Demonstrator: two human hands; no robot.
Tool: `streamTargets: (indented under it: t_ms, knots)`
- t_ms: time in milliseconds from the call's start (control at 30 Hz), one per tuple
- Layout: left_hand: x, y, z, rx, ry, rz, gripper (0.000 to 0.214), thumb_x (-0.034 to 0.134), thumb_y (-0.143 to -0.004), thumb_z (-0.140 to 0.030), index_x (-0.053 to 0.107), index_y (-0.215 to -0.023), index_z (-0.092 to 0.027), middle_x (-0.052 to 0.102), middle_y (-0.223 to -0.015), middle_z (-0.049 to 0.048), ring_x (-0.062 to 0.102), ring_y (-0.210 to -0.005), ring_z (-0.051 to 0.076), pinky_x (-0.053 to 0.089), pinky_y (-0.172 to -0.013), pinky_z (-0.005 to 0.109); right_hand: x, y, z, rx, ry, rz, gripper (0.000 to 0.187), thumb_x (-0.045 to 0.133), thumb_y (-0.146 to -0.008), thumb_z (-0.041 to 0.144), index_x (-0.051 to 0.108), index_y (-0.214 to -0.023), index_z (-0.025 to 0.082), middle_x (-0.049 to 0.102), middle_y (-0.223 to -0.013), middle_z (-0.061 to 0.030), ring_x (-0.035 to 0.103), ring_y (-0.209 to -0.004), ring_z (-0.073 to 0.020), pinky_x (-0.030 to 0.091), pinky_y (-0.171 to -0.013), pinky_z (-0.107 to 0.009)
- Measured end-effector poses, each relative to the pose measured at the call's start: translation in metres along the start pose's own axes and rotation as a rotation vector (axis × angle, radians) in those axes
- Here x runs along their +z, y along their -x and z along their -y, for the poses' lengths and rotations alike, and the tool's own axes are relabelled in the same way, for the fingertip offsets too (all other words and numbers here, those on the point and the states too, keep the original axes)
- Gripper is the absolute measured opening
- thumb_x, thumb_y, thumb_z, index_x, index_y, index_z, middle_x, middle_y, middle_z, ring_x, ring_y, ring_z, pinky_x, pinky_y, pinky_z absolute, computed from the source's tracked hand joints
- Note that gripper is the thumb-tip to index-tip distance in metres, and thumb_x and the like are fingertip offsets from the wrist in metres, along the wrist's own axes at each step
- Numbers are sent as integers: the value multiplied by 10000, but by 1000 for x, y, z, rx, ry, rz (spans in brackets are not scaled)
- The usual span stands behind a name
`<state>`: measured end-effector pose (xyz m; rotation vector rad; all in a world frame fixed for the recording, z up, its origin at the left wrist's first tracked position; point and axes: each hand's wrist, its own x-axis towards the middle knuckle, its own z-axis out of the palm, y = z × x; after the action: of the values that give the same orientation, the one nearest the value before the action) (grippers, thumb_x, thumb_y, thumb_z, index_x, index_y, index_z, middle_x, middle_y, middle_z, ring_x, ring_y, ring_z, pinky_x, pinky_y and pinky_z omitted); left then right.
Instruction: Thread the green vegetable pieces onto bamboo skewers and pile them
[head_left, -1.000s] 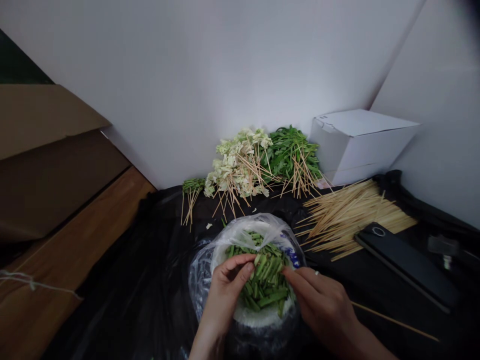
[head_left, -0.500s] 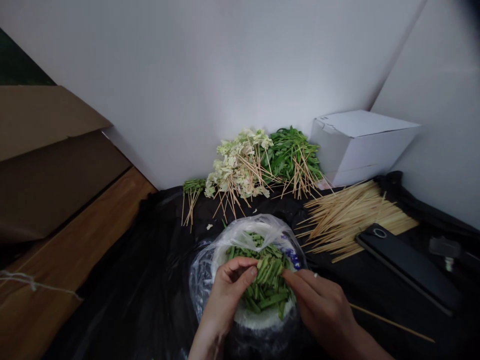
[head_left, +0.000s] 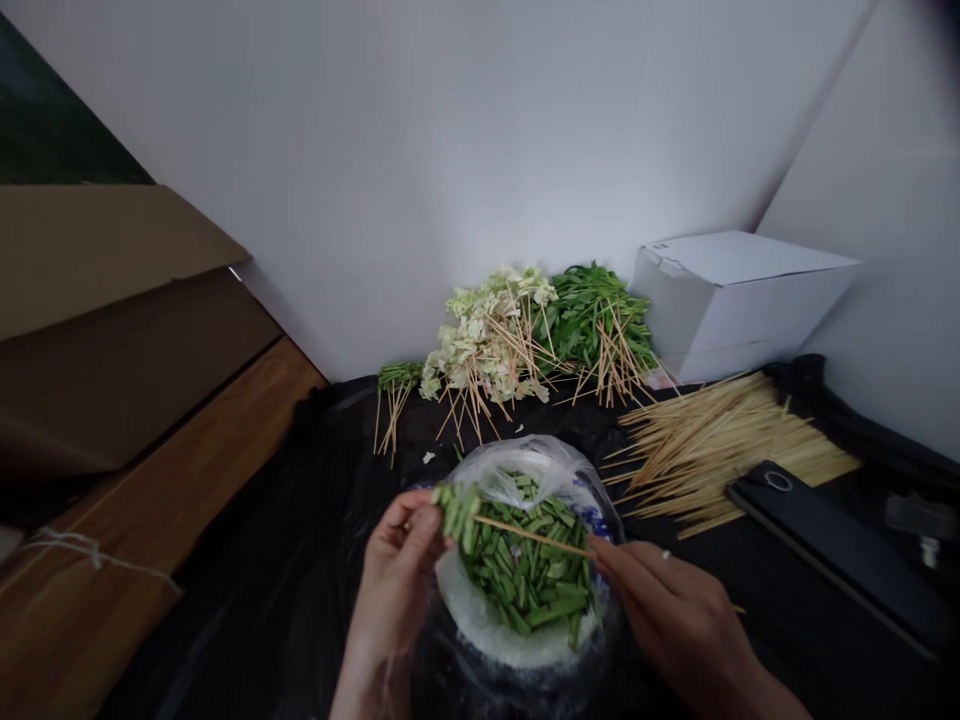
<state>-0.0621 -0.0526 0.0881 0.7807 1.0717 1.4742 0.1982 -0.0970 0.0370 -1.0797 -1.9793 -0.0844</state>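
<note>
My left hand (head_left: pixel 395 572) pinches a small bunch of green stalk pieces (head_left: pixel 457 506) threaded on the tip of a bamboo skewer (head_left: pixel 532 536). My right hand (head_left: pixel 667 610) grips the skewer's other end, fingers closed round it. Both hands hover over a white bowl (head_left: pixel 480 622) lined with a clear plastic bag (head_left: pixel 517 462) and filled with cut green stalks (head_left: pixel 525 580).
Finished skewers lie against the wall: a small green bunch (head_left: pixel 394 385), white cauliflower ones (head_left: pixel 487 345) and leafy green ones (head_left: pixel 596 325). Loose bamboo skewers (head_left: pixel 720 445) lie at right beside a black flat device (head_left: pixel 832 545). A white box (head_left: pixel 739 295) stands behind. Brown cardboard (head_left: pixel 112 310) sits left.
My left hand lifted from the bowl up and to the left with stalk pieces. The skewer now spans between my two hands. The view shifted slightly left.
</note>
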Motion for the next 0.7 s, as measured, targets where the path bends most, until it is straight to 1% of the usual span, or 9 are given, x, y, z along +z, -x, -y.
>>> streamTargets:
  t_ms: [100, 167, 233, 300, 367, 467, 567, 633, 700]
  knots:
    - [-4, -5, -16, 64, 111, -154, 311, 896, -601, -337, 744, -843, -216, 713, -856, -18, 635, -675, 79, 522, -588, 144, -1, 3, -4, 26, -54, 38, 251, 471, -953, 134, 616, -1157, 153, 691, -816, -44, 662, -674, -120, 556, -651, -223]
    - [4, -1, -13, 80, 179, -166, 341, 873, -630, -393, 759, -914, -243, 731, -973, 3, 675, -813, 113, 544, -678, 160, 1, 1, -1, 57, -130, 46, 251, 420, -965, 131, 632, -1095, 168, 698, -815, -39, 664, -655, -108, 548, -620, -194]
    - [16, 11, 0, 42, 183, -102, 368, 835, -686, -409, 751, -1020, -279, 727, -1102, 28, 677, -986, 164, 550, -799, 209, 5, -3, 5, 92, -201, 36, 248, 406, -966, 133, 635, -1047, 179, 706, -823, -37, 672, -658, -104, 541, -601, -172]
    - [29, 27, 19, -76, 81, 38, 404, 797, -747, -351, 716, -1138, -292, 713, -1180, 62, 654, -1091, 215, 544, -872, 276, 9, -9, 14, 100, -249, 13, 227, 422, -955, 128, 626, -1040, 180, 709, -821, -34, 681, -668, -105, 545, -616, -166]
    - [40, 41, 34, -155, -69, 207, 324, 750, -795, -345, 736, -1102, -246, 726, -1142, 98, 662, -1074, 260, 547, -887, 347, 12, -16, 21, 81, -280, -19, 216, 432, -944, 122, 615, -1044, 179, 710, -813, -30, 687, -674, -108, 551, -635, -170]
    - [47, 48, 38, -103, -226, 275, 226, 661, -862, -388, 757, -956, -206, 747, -1037, 98, 676, -1010, 259, 525, -918, 377, 16, -23, 28, 56, -327, -44, 226, 426, -935, 114, 606, -1054, 181, 716, -829, -28, 695, -715, -112, 555, -657, -175]
    - [38, 33, 19, -25, -217, 197, 267, 636, -867, -440, 718, -931, -193, 745, -865, 76, 695, -837, 221, 558, -760, 324, 17, -24, 26, 46, -306, -57, 248, 454, -927, 108, 591, -1126, 166, 724, -885, -42, 699, -772, -115, 561, -704, -185]
    - [22, 12, -1, 76, -223, 88, 322, 660, -835, -476, 697, -968, -185, 711, -759, 49, 665, -694, 181, 526, -584, 253, 16, -20, 20, 31, -236, -75, 271, 488, -921, 112, 580, -1174, 149, 728, -915, -54, 701, -787, -121, 563, -728, -197]
    - [-1, -18, -20, 159, -309, -7, 397, 681, -810, -481, 682, -1059, -171, 689, -723, 34, 623, -641, 147, 478, -532, 211, 13, -12, 10, 23, -168, -84, 291, 507, -917, 111, 582, -1196, 147, 731, -915, -53, 702, -787, -125, 562, -731, -206]
